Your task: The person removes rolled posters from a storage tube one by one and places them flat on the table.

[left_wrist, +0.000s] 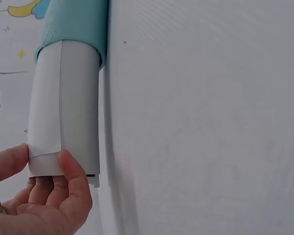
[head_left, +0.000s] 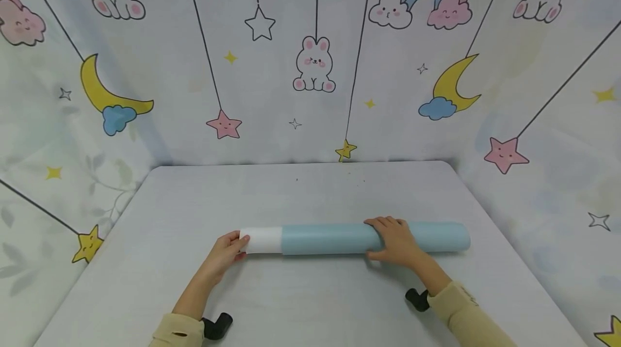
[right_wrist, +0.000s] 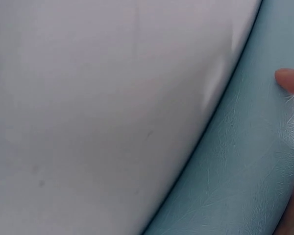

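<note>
Past the beige fabric sleeves (head_left: pixel 468 312), the left hand (head_left: pixel 225 254) pinches the end of a white, paper-like cylinder (head_left: pixel 264 240), while the right hand (head_left: pixel 395 240) holds across a glossy light-blue tube (head_left: pixel 325 240) around it, fingers spread; both lie on the flat white tabletop (head_left: pixel 301 304), where a light left pinch, firm right hold and straight alignment should prevent creasing or jamming

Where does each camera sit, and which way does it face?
Head: on the head, facing forward and down at the blue roll; left hand, right hand and sleeves show.
Left wrist: on that wrist, facing the white roll; left hand shows.
Right wrist: on that wrist, facing the blue roll; right hand partly shows.
Head and left wrist share the white roll.
</note>
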{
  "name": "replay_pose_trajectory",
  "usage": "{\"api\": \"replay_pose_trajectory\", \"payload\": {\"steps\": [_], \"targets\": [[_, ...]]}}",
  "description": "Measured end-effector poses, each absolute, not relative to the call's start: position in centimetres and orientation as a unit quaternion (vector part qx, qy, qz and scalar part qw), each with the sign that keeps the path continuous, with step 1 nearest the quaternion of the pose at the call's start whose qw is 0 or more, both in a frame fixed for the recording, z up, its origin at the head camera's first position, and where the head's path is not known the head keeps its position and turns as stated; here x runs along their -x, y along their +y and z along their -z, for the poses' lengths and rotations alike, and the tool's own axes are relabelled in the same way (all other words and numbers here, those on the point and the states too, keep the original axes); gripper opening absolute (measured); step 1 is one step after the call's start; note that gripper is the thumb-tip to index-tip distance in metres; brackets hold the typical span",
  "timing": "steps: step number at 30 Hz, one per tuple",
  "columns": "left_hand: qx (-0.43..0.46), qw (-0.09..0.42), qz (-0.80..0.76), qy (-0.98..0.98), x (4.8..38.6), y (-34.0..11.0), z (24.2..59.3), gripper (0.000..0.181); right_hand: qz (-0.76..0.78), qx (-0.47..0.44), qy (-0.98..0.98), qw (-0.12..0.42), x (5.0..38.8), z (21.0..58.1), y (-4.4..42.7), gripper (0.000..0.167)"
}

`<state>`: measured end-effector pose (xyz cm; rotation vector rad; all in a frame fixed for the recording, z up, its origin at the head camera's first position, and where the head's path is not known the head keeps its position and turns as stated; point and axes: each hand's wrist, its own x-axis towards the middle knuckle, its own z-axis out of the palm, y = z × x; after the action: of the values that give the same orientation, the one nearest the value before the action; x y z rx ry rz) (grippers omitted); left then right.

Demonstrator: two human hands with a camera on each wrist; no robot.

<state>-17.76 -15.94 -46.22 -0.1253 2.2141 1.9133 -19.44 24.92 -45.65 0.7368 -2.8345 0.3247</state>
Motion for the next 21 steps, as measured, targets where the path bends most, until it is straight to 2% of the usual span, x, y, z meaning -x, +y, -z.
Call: {"api": "replay_pose_trajectory", "payload": {"steps": [21], "targets": [[0.061, 0.084, -0.618, 0.779, 17.7, -15.7, 45.9, 0.043, -0.097, -0.223, -0.963, 0.115, 19.0, 45.7, 26.6, 0.070]]}}
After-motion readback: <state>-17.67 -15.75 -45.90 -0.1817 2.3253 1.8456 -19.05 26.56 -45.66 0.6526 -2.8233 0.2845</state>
